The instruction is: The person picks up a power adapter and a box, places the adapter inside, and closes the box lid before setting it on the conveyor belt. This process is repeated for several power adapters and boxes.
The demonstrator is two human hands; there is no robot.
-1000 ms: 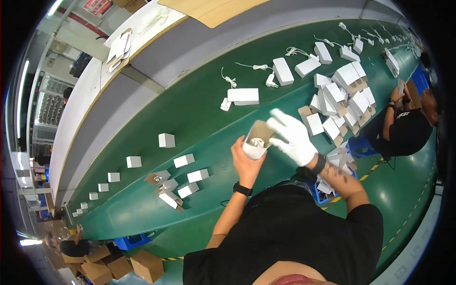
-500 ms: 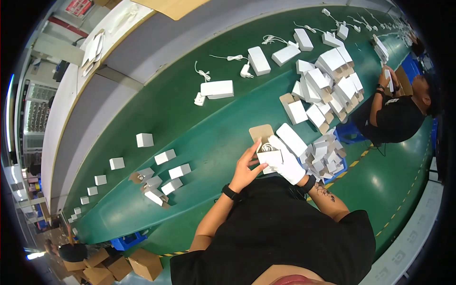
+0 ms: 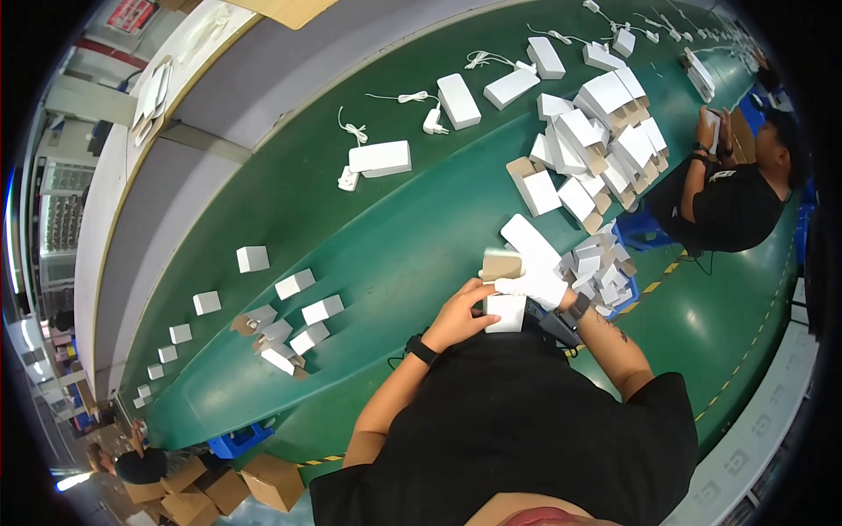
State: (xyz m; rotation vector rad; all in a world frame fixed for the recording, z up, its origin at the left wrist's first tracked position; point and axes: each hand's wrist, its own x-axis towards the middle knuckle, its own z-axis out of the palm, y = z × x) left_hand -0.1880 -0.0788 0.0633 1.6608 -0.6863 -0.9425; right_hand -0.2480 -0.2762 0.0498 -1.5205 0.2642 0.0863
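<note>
The white box [image 3: 505, 316] is held between the two hands, over the tabletop's [image 3: 395, 241] near edge: the bare left hand [image 3: 463, 316] pinches its side, while the gloved right hand [image 3: 539, 286] lies across its mouth, and whether that grip pinches anything I cannot tell. Half a second ago a coiled cable showed inside; now the glove hides it, with the brown-lined flap [image 3: 502, 266] up just beyond, which suggests the work has moved from the contents to the mouth. Counting outward from the grip: one loose long box [image 3: 531, 242] just beyond the right hand; one blue crate [image 3: 628, 295] to its right; six boxes [image 3: 309, 339] clustered left, with seven more [image 3: 207, 302] in a row farther left; four long boxes [image 3: 459, 101] beyond, two plugs [image 3: 436, 121] beside the nearest pair. The heap [image 3: 579, 131] beyond-right overlaps too much to count.
</note>
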